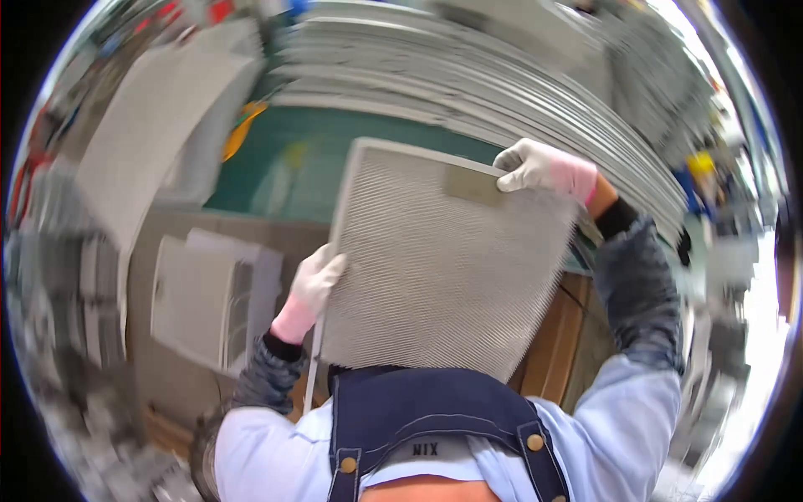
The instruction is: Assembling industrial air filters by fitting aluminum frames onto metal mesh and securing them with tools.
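I hold a rectangular grey metal mesh filter panel up in front of my chest, tilted to the right. My left hand, in a pale glove, grips its lower left edge. My right hand, also gloved, grips its upper right corner next to a small plain tab. The panel hides part of the green table behind it.
A long fanned stack of similar grey panels runs along the far side of the table to the right. Flat white panels lie low at the left, and a large white sheet leans at the upper left. A brown wooden surface shows under the held panel.
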